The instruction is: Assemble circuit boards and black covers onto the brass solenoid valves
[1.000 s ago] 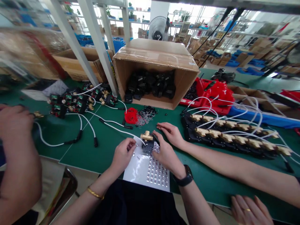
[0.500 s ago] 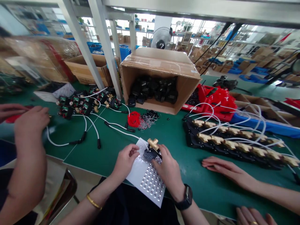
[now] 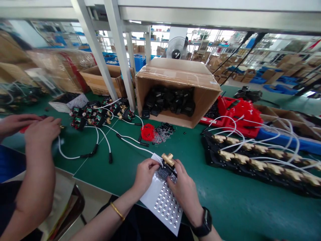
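One black, box-shaped plastic housing with a gold-coloured, branched brass fitting sits just in from the near edge of the green worktop, over the far end of a white sheet bearing rows of small silver domes. Whether it rests on the sheet cannot be told.

Right hand: curled round the housing's right side, holding it. Left hand: fingers drawn narrow at its left side; whether they grip anything is hidden.

Risks (judged): the sheet's near corner overhangs the worktop's near edge, so a brushing forearm could drag it off. The white cable, running toward the far left corner among others, could snag and twist the housing. Loose silver pins farther in could scatter if that cable sweeps them.

Writing: none legible; marks on the cardboard box are too small to read.
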Demonstrator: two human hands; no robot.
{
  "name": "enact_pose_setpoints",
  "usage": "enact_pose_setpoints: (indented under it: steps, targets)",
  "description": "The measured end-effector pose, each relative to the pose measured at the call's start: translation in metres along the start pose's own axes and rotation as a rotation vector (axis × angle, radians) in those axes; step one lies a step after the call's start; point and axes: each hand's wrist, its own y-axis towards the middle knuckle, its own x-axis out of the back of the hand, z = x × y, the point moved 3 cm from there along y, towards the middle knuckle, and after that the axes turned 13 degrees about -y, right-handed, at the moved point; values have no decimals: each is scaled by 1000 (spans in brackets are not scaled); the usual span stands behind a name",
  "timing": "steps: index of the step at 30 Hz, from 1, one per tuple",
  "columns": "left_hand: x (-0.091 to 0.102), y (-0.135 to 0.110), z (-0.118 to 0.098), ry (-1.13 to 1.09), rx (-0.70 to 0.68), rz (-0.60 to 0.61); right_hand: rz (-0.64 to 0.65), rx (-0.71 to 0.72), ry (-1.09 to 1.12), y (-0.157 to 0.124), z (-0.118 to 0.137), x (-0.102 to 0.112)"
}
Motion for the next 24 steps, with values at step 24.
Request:
enact_pose_setpoints:
  steps: [24]
  targets:
    - [-1,-12,18,419,-615,-127,127,-84,23,-1,6,4]
